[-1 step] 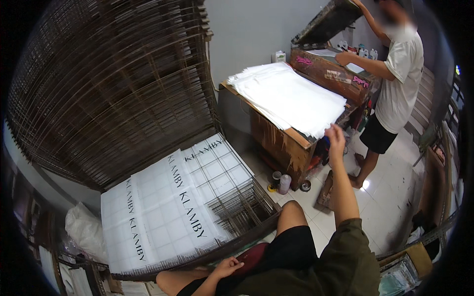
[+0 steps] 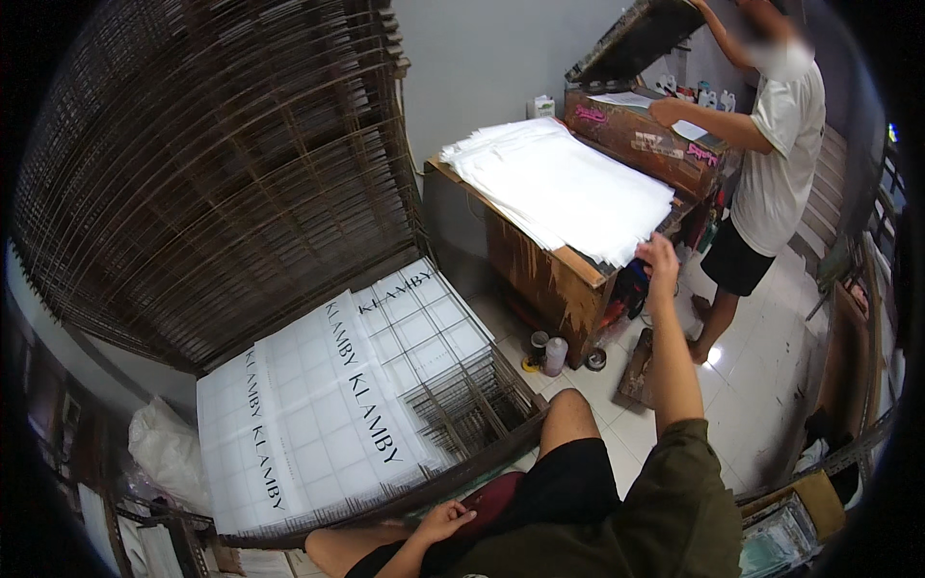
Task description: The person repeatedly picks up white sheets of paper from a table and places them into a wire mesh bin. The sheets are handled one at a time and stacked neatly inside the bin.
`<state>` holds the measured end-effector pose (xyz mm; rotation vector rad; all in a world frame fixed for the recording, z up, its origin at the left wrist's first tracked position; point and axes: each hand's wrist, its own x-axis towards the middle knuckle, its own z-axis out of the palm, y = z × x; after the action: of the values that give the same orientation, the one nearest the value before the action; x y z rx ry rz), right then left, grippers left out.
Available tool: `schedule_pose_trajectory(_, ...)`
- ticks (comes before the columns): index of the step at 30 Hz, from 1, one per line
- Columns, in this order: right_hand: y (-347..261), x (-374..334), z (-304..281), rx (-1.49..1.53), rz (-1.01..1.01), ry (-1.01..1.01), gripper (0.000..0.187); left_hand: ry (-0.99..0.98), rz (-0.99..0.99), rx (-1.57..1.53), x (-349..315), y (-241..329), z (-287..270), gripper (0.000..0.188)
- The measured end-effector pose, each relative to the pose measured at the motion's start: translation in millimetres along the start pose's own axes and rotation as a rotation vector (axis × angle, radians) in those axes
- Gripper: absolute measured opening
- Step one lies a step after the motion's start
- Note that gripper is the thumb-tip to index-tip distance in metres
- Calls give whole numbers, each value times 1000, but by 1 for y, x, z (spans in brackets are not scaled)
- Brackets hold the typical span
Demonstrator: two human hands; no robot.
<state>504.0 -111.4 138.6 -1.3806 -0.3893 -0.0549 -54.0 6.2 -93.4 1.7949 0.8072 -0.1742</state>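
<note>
My right hand [image 2: 661, 267] is raised at the near right corner of a stack of white sheets [image 2: 568, 188]. Its fingers are loosely bent and apart, with nothing visible between them. The stack lies on a paint-stained wooden table [image 2: 535, 270]. My left hand [image 2: 445, 521] rests low on my lap beside a dark red seat [image 2: 489, 501], holding nothing, its fingers loosely stretched. To the left, printed translucent white sheets [image 2: 318, 405] with black lettering lie on a wire drying rack [image 2: 472, 385].
Raised wire shelves [image 2: 231, 164] tower over the rack. A co-worker [image 2: 779, 144] stands at the right, one hand on a lifted dark frame [image 2: 636, 43]. Small jars [image 2: 554, 356] and a wooden block [image 2: 636, 371] sit on the tiled floor. A white plastic bag [image 2: 166, 448] lies far left.
My right hand has shifted very slightly and its fingers look a little more bent. The co-worker's lower hand has moved slightly left. My left hand has stayed in place.
</note>
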Motion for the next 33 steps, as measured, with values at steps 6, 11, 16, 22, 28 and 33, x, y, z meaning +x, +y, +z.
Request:
schedule_pose_trajectory(6, -9, 83, -26, 517, 298, 40, 88, 80, 71, -125, -4, 24, 6, 32)
schedule_pose_trajectory(11, -23, 117, -21, 665, 388, 44, 89, 92, 181, -303, 8, 52, 9, 22)
schedule_pose_trajectory(16, 18, 135, -23, 507, 422, -55, 34, 8, 220, -391, 19, 104, 3, 21)
schedule_pose_trajectory(22, 21, 48, 16, 580, 422, -99, 13, -138, 384, -414, 82, 199, -10, 31)
schedule_pose_trajectory(28, -8, -82, 50, 586, 461, -107, 12, -134, 140, -819, 160, 366, -48, 85)
schedule_pose_trajectory(33, 3, -115, 33, 575, 465, -120, 31, 124, 381, -710, 197, 383, -40, 30)
